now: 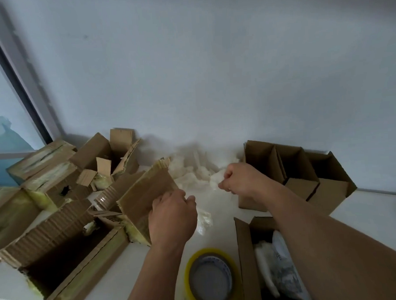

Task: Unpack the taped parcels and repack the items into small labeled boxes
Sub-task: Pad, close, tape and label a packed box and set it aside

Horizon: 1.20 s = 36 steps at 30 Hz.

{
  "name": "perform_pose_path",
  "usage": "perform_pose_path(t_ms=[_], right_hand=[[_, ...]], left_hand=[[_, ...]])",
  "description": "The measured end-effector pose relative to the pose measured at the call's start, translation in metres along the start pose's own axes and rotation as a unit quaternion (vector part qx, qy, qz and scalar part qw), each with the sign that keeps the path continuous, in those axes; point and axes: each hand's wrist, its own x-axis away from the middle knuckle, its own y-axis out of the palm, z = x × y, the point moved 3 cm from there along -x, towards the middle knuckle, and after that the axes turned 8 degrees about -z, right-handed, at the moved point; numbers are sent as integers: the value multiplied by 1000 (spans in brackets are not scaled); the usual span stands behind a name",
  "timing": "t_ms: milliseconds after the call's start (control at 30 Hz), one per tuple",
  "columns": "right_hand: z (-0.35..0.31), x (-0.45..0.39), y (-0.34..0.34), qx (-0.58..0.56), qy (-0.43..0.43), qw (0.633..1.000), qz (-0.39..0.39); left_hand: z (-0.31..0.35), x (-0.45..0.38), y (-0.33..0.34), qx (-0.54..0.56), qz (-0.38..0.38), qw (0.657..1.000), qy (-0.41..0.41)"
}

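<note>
- The yellow roll of packing tape (210, 278) at the bottom centre has its near rim cut off by the frame edge.
- The open brown cardboard box with white printed bags inside (246, 262), lower right, runs off the bottom edge; the print on the bags is too blurred to read.
- The heap of white crumpled plastic wrap (191, 173) at centre is blurred, its pieces indistinct.
- The right hand (237, 177) hides most of the white piece it pinches.
- The left hand (173, 217) covers the near corner of the tape-wrapped brown cardboard parcel (144, 198).

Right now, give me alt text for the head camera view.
Left hand grips a taped parcel while the right hand pinches white wrapping above a white table. Opened boxes surround them; a tape roll lies nearest the camera.
</note>
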Motion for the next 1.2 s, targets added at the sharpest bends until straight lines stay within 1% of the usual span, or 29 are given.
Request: perform_pose_path(t_ms=[100,133,267,433,500,600,633,767,900,933,1033,1200], right_hand=[[3,4,-7,-39,1,999,23],[5,5,-8,-49,2,998,28],[14,7,-11,-101,-3,993,60],[20,14,-15,-163,-27,985,57],[20,19,-16,-177,-39,981,67],[22,25,-18,-221,-53,971,70],[24,27,-19,-236,-54,968,71],[32,34,-20,-347,-60,932,86],[35,40,-14,-420,-50,903,79],[35,41,-12,-418,-47,904,72],[36,43,-7,-358,-31,930,81],[41,53,-8,-288,-33,943,165]], left_hand=[[0,1,3,26,1,1000,-16],[1,2,4,13,-4,1000,-11],[7,6,1,19,-9,1000,-3],[8,5,7,12,-17,1000,10],[11,5,6,60,-12,998,7],[18,7,0,98,-5,995,27],[19,8,-1,118,-5,993,22],[26,14,-3,222,-33,974,12],[31,17,0,276,-52,960,18],[31,17,2,280,-54,958,23],[35,18,4,278,-53,959,27],[44,23,6,243,-57,967,52]])
